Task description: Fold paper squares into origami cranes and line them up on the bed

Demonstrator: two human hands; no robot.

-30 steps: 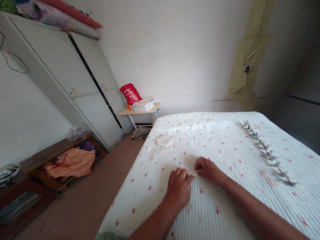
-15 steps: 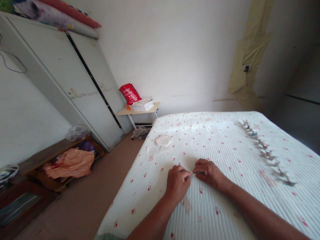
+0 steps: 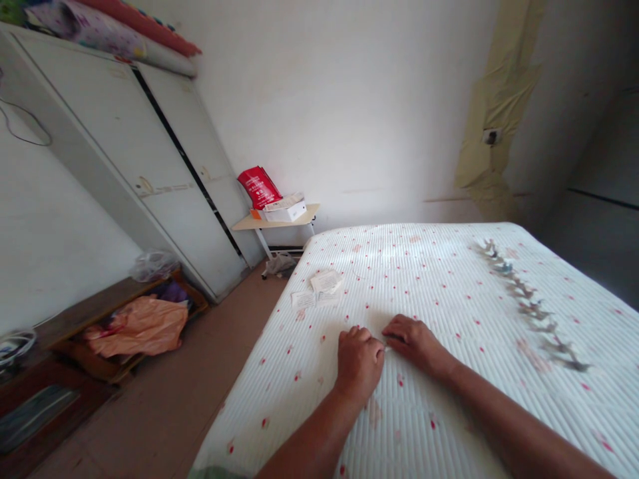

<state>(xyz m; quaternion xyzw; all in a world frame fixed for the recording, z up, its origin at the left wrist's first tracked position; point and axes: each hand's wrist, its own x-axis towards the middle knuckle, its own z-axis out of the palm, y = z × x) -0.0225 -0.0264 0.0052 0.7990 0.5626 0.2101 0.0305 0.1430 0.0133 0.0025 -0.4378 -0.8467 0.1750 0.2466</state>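
Observation:
Over the near middle of the bed, my left hand (image 3: 360, 362) is closed, its thumb and fingers pinched around a small piece of paper (image 3: 386, 348). Only a pale sliver of that paper shows; the hands cover the rest. My right hand (image 3: 415, 342) meets it from the other side, fingers curled and pinched at the same paper. Beyond the left hand, printed paper squares (image 3: 327, 283) lie flat and partly overlap. To the right stretches a diagonal row of small folded paper figures (image 3: 535, 310), bird-like in shape, several of them.
The white quilted bedspread (image 3: 429, 412) has red dots. Behind the bed's left corner stands a small table (image 3: 249, 223) with a red bag (image 3: 259, 187) and a white box (image 3: 287, 211). A grey cabinet (image 3: 110, 126) and a low wooden bench (image 3: 74, 313) line the left.
My left hand has rolled over so its knuckles hide more of the paper. My right hand has shifted slightly left and closer to it.

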